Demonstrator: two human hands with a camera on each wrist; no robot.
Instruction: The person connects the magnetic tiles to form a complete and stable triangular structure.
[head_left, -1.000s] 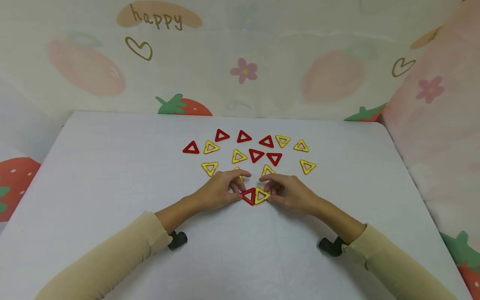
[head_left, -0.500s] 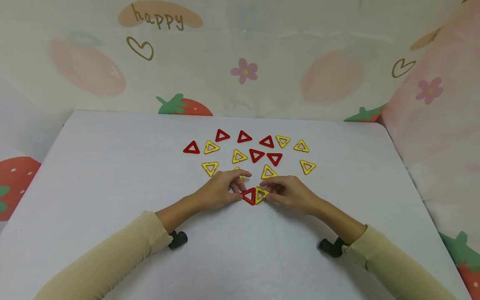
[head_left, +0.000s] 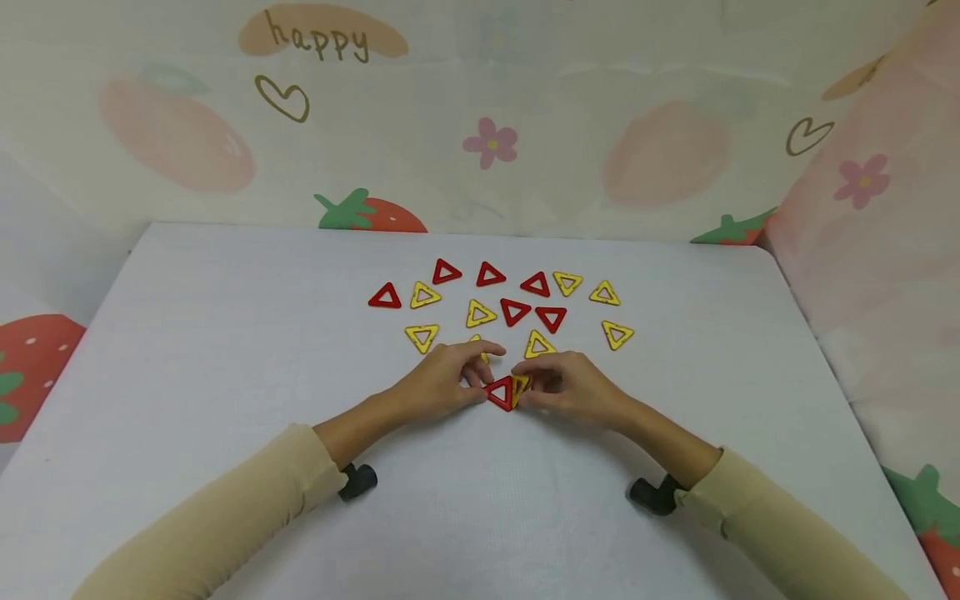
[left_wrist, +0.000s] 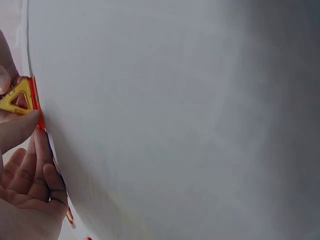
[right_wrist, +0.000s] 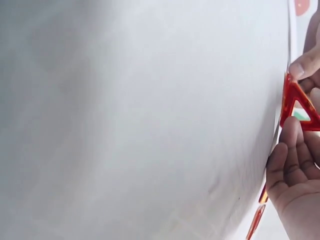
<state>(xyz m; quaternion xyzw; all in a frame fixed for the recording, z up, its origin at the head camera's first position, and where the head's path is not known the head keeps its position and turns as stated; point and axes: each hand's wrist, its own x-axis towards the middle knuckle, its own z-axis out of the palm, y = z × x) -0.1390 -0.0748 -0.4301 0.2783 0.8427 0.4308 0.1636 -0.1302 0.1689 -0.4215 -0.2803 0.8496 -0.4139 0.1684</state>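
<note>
Yellow triangle point(left_wrist: 23, 86) — narrowly pinched in right hand point(head_left: 572, 388) — touches red triangle point(head_left: 509, 393).

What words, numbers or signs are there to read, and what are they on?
"happy": orange patch, upper left of the patterned backdrop.
Marks on the right-hand patch: too small and slanted to read.
Heart outlines: no letters.
Red triangles and yellow triangles: no writing I can make out.
</note>
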